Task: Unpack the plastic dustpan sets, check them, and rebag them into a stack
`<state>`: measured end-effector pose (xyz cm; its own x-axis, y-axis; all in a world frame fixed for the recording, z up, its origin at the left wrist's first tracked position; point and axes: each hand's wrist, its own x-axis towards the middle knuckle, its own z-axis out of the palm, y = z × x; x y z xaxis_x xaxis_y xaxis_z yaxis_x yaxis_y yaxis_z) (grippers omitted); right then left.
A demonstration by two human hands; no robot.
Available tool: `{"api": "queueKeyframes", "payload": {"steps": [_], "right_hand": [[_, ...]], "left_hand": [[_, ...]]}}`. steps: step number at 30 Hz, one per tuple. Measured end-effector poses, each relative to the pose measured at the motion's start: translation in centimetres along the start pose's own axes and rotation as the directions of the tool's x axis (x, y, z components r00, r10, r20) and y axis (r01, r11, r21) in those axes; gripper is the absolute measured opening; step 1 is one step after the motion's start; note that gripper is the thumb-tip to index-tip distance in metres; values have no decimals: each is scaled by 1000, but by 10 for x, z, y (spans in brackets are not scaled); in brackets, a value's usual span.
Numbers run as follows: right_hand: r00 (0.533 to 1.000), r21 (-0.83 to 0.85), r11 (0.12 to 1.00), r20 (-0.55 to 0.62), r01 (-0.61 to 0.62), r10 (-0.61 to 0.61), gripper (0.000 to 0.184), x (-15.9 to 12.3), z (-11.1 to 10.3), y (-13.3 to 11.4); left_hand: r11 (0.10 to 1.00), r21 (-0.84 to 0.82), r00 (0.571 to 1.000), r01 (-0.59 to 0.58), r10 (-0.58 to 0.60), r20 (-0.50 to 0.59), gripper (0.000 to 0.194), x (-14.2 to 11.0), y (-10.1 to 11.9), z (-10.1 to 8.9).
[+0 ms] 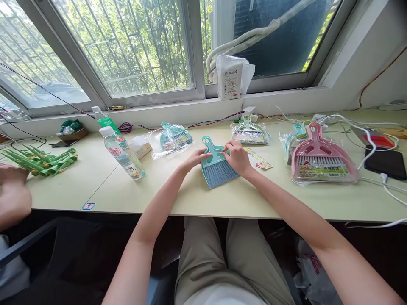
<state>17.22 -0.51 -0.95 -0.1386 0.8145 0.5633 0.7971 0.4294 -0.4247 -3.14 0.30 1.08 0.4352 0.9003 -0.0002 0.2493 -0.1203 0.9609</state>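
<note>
A small teal hand brush (216, 167) with grey-blue bristles lies on the pale table (222, 199) right in front of me. My left hand (195, 160) touches its left side with curled fingers. My right hand (237, 157) grips its right side near the handle. A printed paper label (259, 160) lies just right of my right hand.
Bagged brush-and-dustpan sets lie around: teal (173, 137), green (249, 132), pink (319, 159). Two water bottles (122, 153) stand at left, beside green plastic pieces (41, 160). Another person's hand (12, 192) rests at far left. A phone (386, 163) and white cables (372, 140) lie at right.
</note>
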Motion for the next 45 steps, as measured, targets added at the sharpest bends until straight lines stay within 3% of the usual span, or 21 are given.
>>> {"api": "queueKeyframes", "payload": {"steps": [3, 6, 9, 11, 14, 21, 26, 29, 31, 32, 35, 39, 42, 45], "right_hand": [[999, 89, 996, -47, 0, 5, 22, 5, -6, 2], [969, 384, 904, 225, -187, 105, 39, 10, -6, 7], [862, 549, 710, 479, -441, 165, 40, 10, -1, 14], [824, 582, 620, 529, -526, 203, 38, 9, 2, 18], [808, 594, 579, 548, -558, 216, 38, 8, 5, 21], [839, 548, 644, 437, -534, 324, 35, 9, 15, 13], [855, 573, 646, 436, -503, 279, 33, 18, 2, 29], [868, 417, 795, 425, -440, 257, 34, 26, -17, 61], [915, 171, 940, 336, -295, 225, 25, 29, -29, 87], [919, 61, 971, 342, -230, 196, 24, 30, -33, 99], [865, -42, 991, 485, -128, 132, 40, 30, -40, 127], [783, -22, 980, 598, -198, 172, 59, 32, -42, 140], [741, -51, 965, 630, -257, 231, 47, 33, -47, 135], [752, -9, 957, 616, -290, 234, 28, 34, -55, 119]], "left_hand": [[998, -60, 999, -21, 24, 39, 47, 1, 0, 2], [998, -56, 996, -42, 47, 82, 45, 2, -4, 6], [1000, 0, 994, -6, 6, 109, 45, 2, -8, 10], [1000, 7, 992, 14, -15, 125, 45, 3, -11, 11], [1000, -6, 991, 25, -24, 133, 42, 4, -12, 9], [996, -55, 993, 75, -69, 93, 41, 3, -11, 4], [980, -111, 964, 164, -136, 227, 50, 2, -14, -3], [980, -138, 973, 147, -118, 197, 53, 5, -21, -12], [980, -157, 984, 125, -102, 148, 54, 8, -27, -20], [981, -163, 988, 110, -91, 123, 55, 10, -29, -23], [986, -157, 998, 51, -43, 53, 54, 11, -34, -32], [990, -139, 998, 31, -37, -41, 58, 11, -37, -37], [989, -139, 994, 57, -69, -83, 57, 12, -39, -36], [986, -147, 992, 75, -89, -90, 55, 13, -40, -33]]}}
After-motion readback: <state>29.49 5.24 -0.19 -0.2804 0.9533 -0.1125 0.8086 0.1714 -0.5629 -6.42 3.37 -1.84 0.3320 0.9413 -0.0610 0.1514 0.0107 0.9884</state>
